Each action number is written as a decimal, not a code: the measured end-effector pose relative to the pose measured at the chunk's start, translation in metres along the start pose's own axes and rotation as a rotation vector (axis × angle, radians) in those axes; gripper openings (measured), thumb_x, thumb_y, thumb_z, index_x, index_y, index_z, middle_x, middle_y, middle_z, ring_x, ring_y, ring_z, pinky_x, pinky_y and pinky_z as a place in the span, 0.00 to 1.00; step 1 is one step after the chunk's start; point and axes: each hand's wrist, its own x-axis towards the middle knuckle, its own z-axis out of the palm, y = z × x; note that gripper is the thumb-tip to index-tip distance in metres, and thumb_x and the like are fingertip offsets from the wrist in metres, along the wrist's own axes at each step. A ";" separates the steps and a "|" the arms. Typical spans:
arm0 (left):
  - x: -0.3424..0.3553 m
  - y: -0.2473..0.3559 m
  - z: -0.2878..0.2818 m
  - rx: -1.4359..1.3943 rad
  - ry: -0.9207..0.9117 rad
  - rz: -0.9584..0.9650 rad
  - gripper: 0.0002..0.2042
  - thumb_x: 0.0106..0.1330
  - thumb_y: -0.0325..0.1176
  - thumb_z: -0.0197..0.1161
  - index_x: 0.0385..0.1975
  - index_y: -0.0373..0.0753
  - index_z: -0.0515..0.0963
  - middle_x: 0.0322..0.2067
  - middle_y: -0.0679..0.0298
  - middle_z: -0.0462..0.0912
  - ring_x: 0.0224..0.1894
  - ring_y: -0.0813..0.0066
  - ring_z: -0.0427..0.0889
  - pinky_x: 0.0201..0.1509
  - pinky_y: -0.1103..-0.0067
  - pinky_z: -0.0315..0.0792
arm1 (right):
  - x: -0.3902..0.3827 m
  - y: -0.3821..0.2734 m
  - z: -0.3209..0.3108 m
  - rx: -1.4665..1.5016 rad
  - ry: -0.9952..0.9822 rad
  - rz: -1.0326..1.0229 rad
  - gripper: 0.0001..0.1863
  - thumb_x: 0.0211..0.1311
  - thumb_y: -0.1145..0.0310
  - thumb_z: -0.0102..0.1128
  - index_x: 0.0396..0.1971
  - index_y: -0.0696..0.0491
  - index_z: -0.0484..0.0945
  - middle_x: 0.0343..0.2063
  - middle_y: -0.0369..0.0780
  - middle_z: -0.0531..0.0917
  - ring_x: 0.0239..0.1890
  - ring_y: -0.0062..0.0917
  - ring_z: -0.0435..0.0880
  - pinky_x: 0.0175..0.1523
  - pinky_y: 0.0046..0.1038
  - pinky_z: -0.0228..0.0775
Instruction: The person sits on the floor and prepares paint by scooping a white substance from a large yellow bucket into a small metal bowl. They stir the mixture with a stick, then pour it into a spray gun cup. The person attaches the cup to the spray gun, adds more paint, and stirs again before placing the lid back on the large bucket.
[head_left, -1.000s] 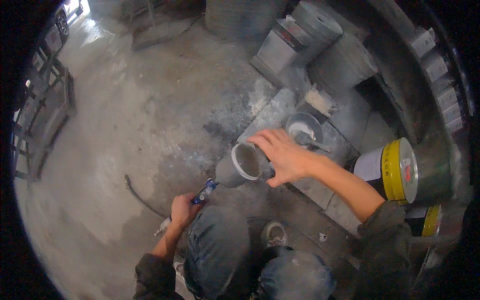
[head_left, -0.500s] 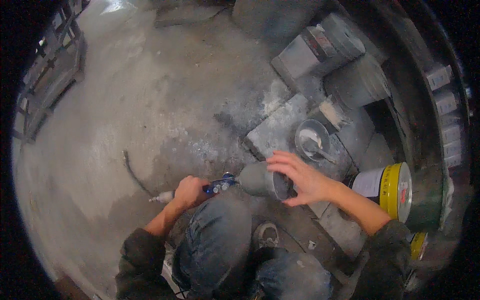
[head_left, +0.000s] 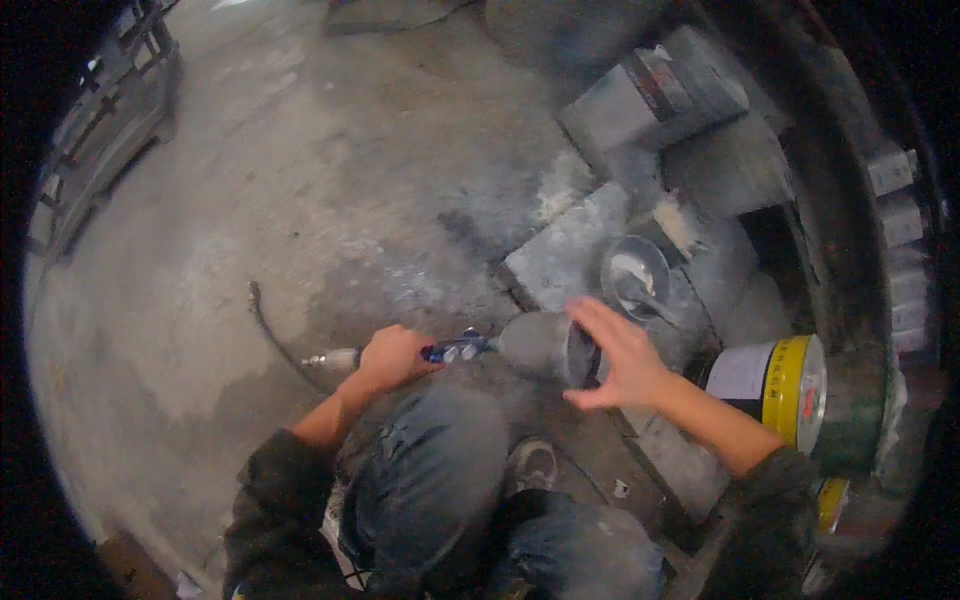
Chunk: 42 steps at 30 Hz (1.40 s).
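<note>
A blue spray gun (head_left: 460, 351) runs crosswise between the hands (head_left: 395, 357), its grey cup (head_left: 532, 344) sideways, wide end right.

Passage: floor (head_left: 250, 190) ahead-left | Low: hose (head_left: 268, 328) | Blocking ahead-right: tub (head_left: 617, 291); right: yellow-banded bucket (head_left: 785, 392)

yellow-banded bucket (head_left: 780, 392), right | round tub (head_left: 609, 281), white residue (head_left: 632, 270) inside | rack (head_left: 125, 158), upper left, perhaps metal | boxes (head_left: 904, 226), far right
</note>
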 end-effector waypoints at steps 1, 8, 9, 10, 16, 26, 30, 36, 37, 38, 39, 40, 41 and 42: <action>0.006 0.008 0.003 -0.013 0.025 -0.040 0.13 0.54 0.48 0.66 0.34 0.50 0.84 0.28 0.56 0.83 0.34 0.52 0.82 0.39 0.61 0.76 | 0.000 0.001 -0.004 -0.027 -0.016 0.035 0.47 0.37 0.56 0.75 0.63 0.49 0.65 0.62 0.46 0.68 0.64 0.44 0.69 0.66 0.39 0.64; 0.011 0.005 0.017 -0.140 0.198 -0.154 0.14 0.54 0.49 0.67 0.33 0.47 0.83 0.28 0.57 0.84 0.34 0.53 0.83 0.39 0.62 0.77 | 0.020 0.011 -0.005 0.013 0.098 0.142 0.55 0.34 0.61 0.78 0.67 0.53 0.59 0.63 0.46 0.66 0.63 0.39 0.68 0.65 0.38 0.64; 0.015 0.005 0.021 -0.193 0.230 -0.150 0.15 0.54 0.48 0.67 0.34 0.45 0.83 0.28 0.57 0.84 0.34 0.53 0.83 0.39 0.62 0.77 | 0.016 0.014 0.002 0.126 0.229 0.243 0.54 0.35 0.64 0.78 0.67 0.53 0.58 0.62 0.45 0.67 0.63 0.37 0.68 0.64 0.38 0.65; 0.016 0.003 0.026 -0.269 0.289 -0.117 0.15 0.55 0.45 0.67 0.36 0.44 0.82 0.31 0.56 0.83 0.35 0.52 0.82 0.40 0.63 0.77 | 0.018 0.020 0.013 0.237 0.353 0.333 0.52 0.39 0.66 0.77 0.68 0.54 0.57 0.60 0.45 0.69 0.61 0.35 0.70 0.63 0.37 0.67; 0.069 0.048 0.049 -0.601 0.517 0.253 0.19 0.58 0.32 0.65 0.49 0.36 0.73 0.47 0.47 0.76 0.52 0.47 0.75 0.56 0.62 0.69 | 0.033 0.042 0.130 1.010 0.293 0.521 0.35 0.56 0.66 0.70 0.62 0.57 0.63 0.48 0.40 0.78 0.48 0.25 0.77 0.54 0.30 0.72; 0.027 -0.028 -0.032 -0.437 0.648 0.328 0.13 0.58 0.33 0.67 0.44 0.42 0.81 0.45 0.61 0.82 0.52 0.56 0.77 0.59 0.66 0.68 | 0.099 -0.001 0.095 1.209 0.746 0.788 0.08 0.62 0.66 0.63 0.30 0.53 0.75 0.18 0.33 0.76 0.14 0.19 0.71 0.20 0.26 0.66; -0.010 -0.154 -0.047 -0.073 0.837 -0.637 0.21 0.57 0.38 0.66 0.49 0.36 0.76 0.51 0.47 0.73 0.52 0.51 0.72 0.55 0.63 0.68 | 0.077 0.038 0.090 1.239 0.297 1.006 0.13 0.59 0.67 0.62 0.21 0.47 0.67 0.12 0.29 0.64 0.11 0.15 0.61 0.16 0.23 0.54; -0.044 -0.238 -0.015 -0.049 0.771 -0.918 0.24 0.53 0.30 0.68 0.51 0.34 0.71 0.51 0.48 0.71 0.54 0.48 0.71 0.54 0.62 0.69 | 0.072 0.071 0.107 1.384 0.336 1.020 0.10 0.56 0.71 0.60 0.21 0.47 0.67 0.14 0.27 0.64 0.12 0.14 0.60 0.16 0.21 0.53; -0.047 -0.250 -0.013 0.029 0.776 -0.936 0.22 0.52 0.29 0.67 0.49 0.33 0.72 0.51 0.48 0.72 0.54 0.47 0.71 0.54 0.62 0.69 | 0.071 0.080 0.106 1.434 0.289 1.058 0.10 0.55 0.72 0.60 0.20 0.47 0.67 0.14 0.27 0.64 0.12 0.14 0.60 0.16 0.22 0.53; -0.050 -0.267 -0.012 0.113 0.799 -0.955 0.21 0.52 0.28 0.65 0.47 0.33 0.73 0.50 0.47 0.73 0.54 0.47 0.71 0.55 0.62 0.69 | 0.075 0.068 0.101 1.421 0.297 1.033 0.11 0.54 0.72 0.60 0.20 0.47 0.67 0.15 0.27 0.63 0.13 0.14 0.60 0.16 0.22 0.52; -0.046 -0.275 -0.007 0.178 0.810 -0.955 0.19 0.52 0.27 0.64 0.46 0.32 0.74 0.49 0.47 0.74 0.54 0.47 0.72 0.56 0.62 0.68 | 0.078 0.063 0.098 1.420 0.352 1.032 0.12 0.54 0.72 0.61 0.19 0.47 0.66 0.15 0.27 0.63 0.13 0.14 0.60 0.16 0.22 0.52; -0.042 -0.281 0.001 0.049 0.763 -0.894 0.18 0.50 0.26 0.63 0.43 0.32 0.75 0.46 0.45 0.76 0.52 0.47 0.74 0.54 0.62 0.70 | 0.075 0.063 0.093 1.394 0.431 1.055 0.12 0.54 0.72 0.61 0.19 0.47 0.65 0.15 0.27 0.63 0.13 0.13 0.60 0.17 0.21 0.52; -0.051 -0.296 0.000 -0.062 0.713 -0.837 0.17 0.48 0.25 0.62 0.41 0.32 0.77 0.44 0.43 0.77 0.50 0.47 0.76 0.52 0.63 0.71 | 0.075 0.064 0.091 1.381 0.504 1.073 0.13 0.53 0.72 0.61 0.19 0.46 0.64 0.15 0.27 0.63 0.14 0.13 0.60 0.17 0.21 0.53; -0.056 -0.312 0.004 -0.091 0.621 -0.870 0.17 0.46 0.29 0.64 0.39 0.32 0.79 0.38 0.44 0.79 0.43 0.47 0.79 0.46 0.62 0.74 | 0.075 0.069 0.090 1.431 0.493 1.066 0.12 0.53 0.73 0.61 0.19 0.47 0.65 0.15 0.28 0.63 0.13 0.14 0.60 0.16 0.21 0.51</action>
